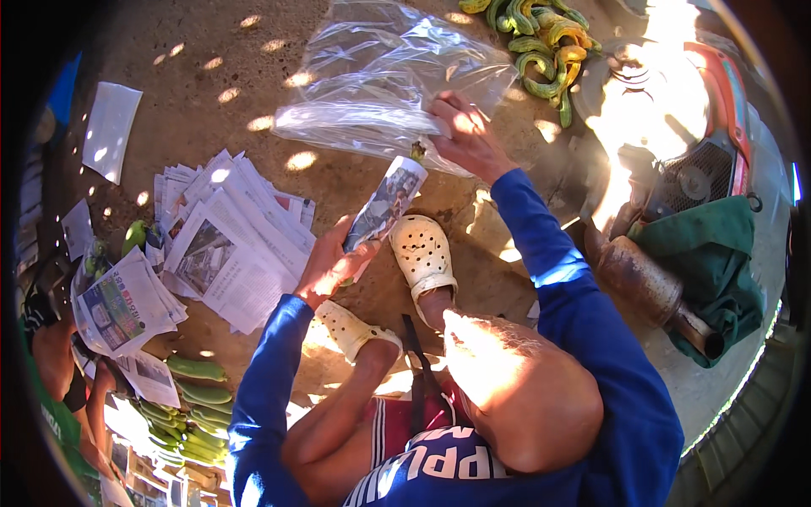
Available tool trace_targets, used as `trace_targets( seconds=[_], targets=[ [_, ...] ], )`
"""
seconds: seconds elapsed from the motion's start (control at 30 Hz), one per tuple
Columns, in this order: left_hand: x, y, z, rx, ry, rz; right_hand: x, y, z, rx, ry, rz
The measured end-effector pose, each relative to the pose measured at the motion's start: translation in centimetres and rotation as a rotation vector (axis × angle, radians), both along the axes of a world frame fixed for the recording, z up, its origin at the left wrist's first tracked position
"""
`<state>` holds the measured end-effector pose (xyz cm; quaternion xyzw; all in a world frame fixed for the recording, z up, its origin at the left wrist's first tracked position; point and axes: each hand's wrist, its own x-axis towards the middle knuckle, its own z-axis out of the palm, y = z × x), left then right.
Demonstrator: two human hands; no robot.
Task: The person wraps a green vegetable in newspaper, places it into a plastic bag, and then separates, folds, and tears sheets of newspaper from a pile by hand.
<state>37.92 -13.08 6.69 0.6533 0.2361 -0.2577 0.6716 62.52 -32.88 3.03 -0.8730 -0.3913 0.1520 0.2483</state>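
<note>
My left hand (338, 258) is wrapped round a newspaper roll (386, 203), held tilted above the ground. A green stem end pokes from the roll's upper tip; the rest of what is inside is hidden by paper. With its fingers closed, my right hand (465, 135) grips the near edge of a large clear plastic bag (372, 84) spread over the ground. The roll's tip is just short of that edge, close to my right fingers. Left of the roll lies a stack of newspaper sheets (241, 253).
Curved green and yellow vegetables (549, 51) lie at the far right, near a red-framed machine (697, 169) and a green cloth (710, 262). Long green vegetables (198, 393) are piled at lower left. A co-worker's hands (97, 397) are by more newspaper (127, 304). My cream clogs (420, 253) rest between.
</note>
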Motion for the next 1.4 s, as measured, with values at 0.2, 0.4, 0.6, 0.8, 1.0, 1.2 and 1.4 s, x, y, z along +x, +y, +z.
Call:
trace_targets(
  seconds=[0.2, 0.4, 0.6, 0.8, 1.0, 1.2, 1.4],
  targets=[
    [2.6, -1.1, -0.3, -0.185, -0.035, 0.285, -2.5, 3.5, 3.8, 0.117, -0.114, 0.119],
    [4.6, -2.1, -3.3, -0.552, 0.170, 0.505, -4.7, 1.6, 3.6, 0.141, -0.150, -0.021],
    [7.1, -4.2, -4.9, -0.723, 0.070, 0.641, -1.4, -2.1, -0.8, 0.072, -0.022, -0.227],
    [9.3, -5.2, -6.7, -0.792, -0.009, 0.712, -2.8, -0.6, -1.7, 0.189, 0.252, -0.254],
    [9.4, -7.4, -11.3, 0.083, -0.955, 0.386, -5.5, 0.2, 0.0, 0.289, 0.689, -0.402],
    [11.1, -7.6, -11.0, -0.726, -0.317, 0.497, -5.4, -0.3, -1.3, 0.247, 0.776, -0.460],
    [11.9, -6.5, -9.1, -0.720, 0.079, 0.381, -4.6, -0.8, -2.6, 0.170, 0.695, -0.461]
  ],
)
